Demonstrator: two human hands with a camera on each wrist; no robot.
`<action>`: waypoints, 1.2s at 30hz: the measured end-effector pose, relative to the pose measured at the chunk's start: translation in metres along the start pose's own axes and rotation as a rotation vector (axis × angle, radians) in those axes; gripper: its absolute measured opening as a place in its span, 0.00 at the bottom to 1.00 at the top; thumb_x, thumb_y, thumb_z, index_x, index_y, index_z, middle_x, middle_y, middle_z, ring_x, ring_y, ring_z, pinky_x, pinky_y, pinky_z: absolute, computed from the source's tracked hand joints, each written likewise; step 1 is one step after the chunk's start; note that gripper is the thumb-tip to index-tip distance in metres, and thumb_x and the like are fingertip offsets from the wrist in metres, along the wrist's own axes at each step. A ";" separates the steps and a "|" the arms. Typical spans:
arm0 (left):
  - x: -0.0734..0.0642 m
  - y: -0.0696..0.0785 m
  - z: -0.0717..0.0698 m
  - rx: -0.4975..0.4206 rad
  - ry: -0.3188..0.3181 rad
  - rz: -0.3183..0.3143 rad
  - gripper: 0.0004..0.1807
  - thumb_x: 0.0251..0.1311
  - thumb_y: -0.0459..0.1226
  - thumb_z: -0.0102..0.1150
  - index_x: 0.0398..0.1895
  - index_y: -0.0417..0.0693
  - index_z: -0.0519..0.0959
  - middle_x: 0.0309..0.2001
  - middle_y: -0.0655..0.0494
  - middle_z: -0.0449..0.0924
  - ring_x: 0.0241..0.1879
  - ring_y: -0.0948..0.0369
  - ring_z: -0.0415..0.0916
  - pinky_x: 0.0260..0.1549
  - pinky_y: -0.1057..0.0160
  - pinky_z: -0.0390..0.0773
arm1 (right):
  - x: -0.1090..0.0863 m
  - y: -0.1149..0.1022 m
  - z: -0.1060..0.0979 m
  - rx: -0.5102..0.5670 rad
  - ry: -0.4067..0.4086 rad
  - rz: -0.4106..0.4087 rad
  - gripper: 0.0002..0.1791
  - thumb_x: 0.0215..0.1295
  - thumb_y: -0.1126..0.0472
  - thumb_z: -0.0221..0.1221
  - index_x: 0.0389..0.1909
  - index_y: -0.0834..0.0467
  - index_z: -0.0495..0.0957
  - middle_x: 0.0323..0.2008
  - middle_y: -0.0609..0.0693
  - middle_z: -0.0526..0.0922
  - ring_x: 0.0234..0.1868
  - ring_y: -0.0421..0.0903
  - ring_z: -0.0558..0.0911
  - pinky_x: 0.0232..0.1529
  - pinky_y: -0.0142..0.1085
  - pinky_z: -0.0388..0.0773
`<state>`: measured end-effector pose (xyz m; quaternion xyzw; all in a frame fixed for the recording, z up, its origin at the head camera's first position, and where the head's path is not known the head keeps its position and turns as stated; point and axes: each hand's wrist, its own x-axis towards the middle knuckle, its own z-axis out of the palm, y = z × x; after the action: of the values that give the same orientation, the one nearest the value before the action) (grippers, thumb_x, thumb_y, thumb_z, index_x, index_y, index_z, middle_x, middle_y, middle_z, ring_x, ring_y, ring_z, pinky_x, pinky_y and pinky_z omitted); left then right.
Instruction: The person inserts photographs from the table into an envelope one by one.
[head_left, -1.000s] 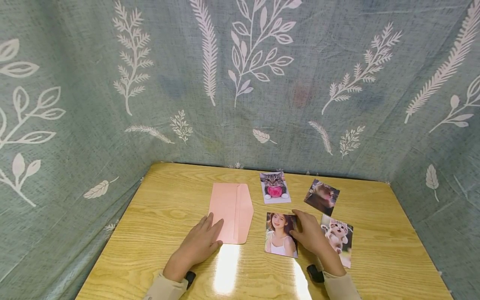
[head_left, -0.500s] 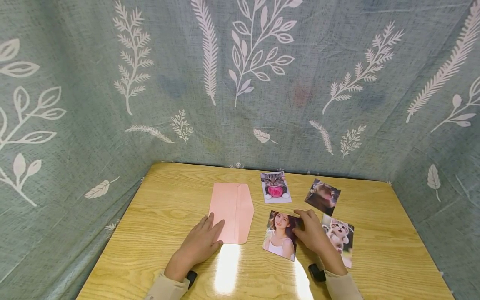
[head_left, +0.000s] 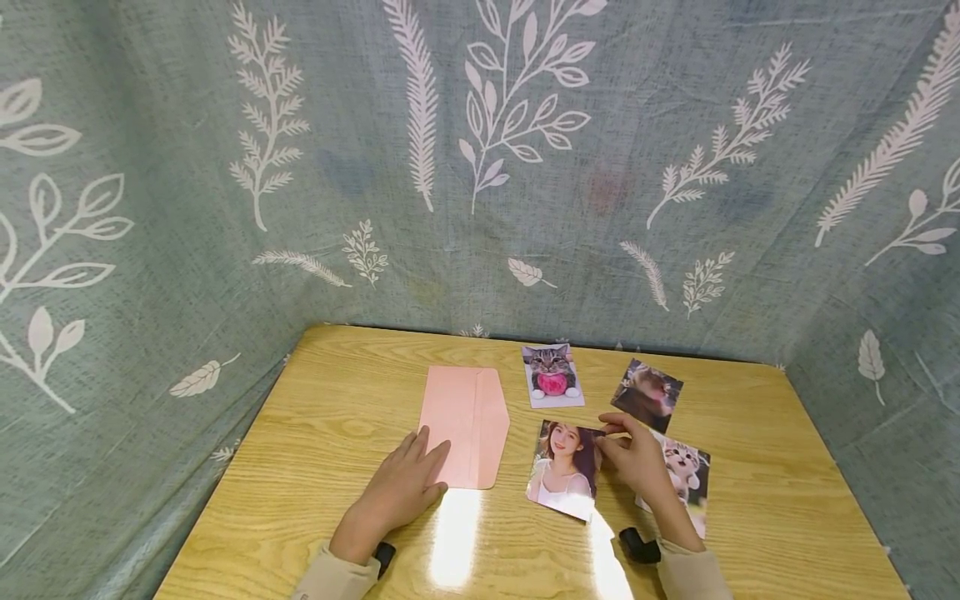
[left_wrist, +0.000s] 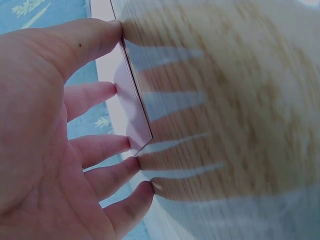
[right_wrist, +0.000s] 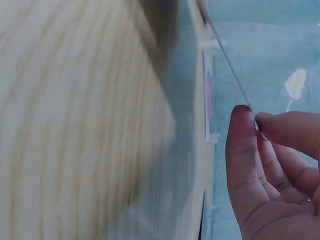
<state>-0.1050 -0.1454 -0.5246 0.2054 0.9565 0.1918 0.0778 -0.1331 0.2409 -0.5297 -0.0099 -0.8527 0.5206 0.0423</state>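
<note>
My left hand (head_left: 399, 490) rests with spread, fairly straight fingers on the lower left part of a pink envelope (head_left: 459, 408), whose flap faces right. In the left wrist view, fingertips touch the envelope (left_wrist: 131, 107) along its near end. My right hand (head_left: 642, 463) pinches the upper right edge of a photo (head_left: 561, 471) of a person in a white top. The right wrist view shows that photo (right_wrist: 227, 60) edge-on, tilted up from the table, between thumb and a finger. Its lower edge catches glare in the head view.
Behind lies a photo of a tabby cat with a pink ball (head_left: 552, 377). A dark, blurry-patterned photo (head_left: 648, 395) is right of it. A kitten photo (head_left: 688, 479) lies partly under my right forearm. A leaf-print curtain (head_left: 450, 275) hangs behind the wooden table (head_left: 360, 375).
The right hand has turned the person photo slightly, shifted a little right and lifted the photo's right edge off the table. My left hand and the envelope have stayed put.
</note>
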 end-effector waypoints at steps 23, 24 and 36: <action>0.000 0.001 -0.001 0.002 0.003 0.015 0.33 0.69 0.45 0.61 0.74 0.47 0.66 0.74 0.29 0.51 0.72 0.34 0.50 0.65 0.34 0.58 | 0.021 -0.024 0.005 0.341 0.038 0.184 0.18 0.69 0.74 0.58 0.58 0.73 0.72 0.47 0.64 0.78 0.28 0.44 0.83 0.33 0.45 0.85; 0.000 0.002 -0.001 0.004 0.001 0.012 0.33 0.69 0.45 0.61 0.74 0.47 0.66 0.74 0.29 0.51 0.72 0.34 0.50 0.65 0.34 0.58 | 0.023 -0.025 0.006 0.339 0.035 0.180 0.18 0.69 0.74 0.58 0.58 0.73 0.72 0.47 0.64 0.78 0.28 0.44 0.83 0.33 0.44 0.85; -0.001 0.003 0.000 0.044 -0.018 -0.030 0.33 0.69 0.49 0.59 0.76 0.55 0.65 0.76 0.35 0.52 0.71 0.29 0.47 0.61 0.25 0.53 | 0.047 -0.036 0.021 0.342 0.010 0.102 0.17 0.67 0.75 0.59 0.55 0.75 0.73 0.45 0.66 0.78 0.29 0.42 0.82 0.32 0.49 0.85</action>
<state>-0.1028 -0.1437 -0.5239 0.1942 0.9628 0.1677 0.0845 -0.1806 0.2083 -0.5041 -0.0486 -0.7499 0.6594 0.0211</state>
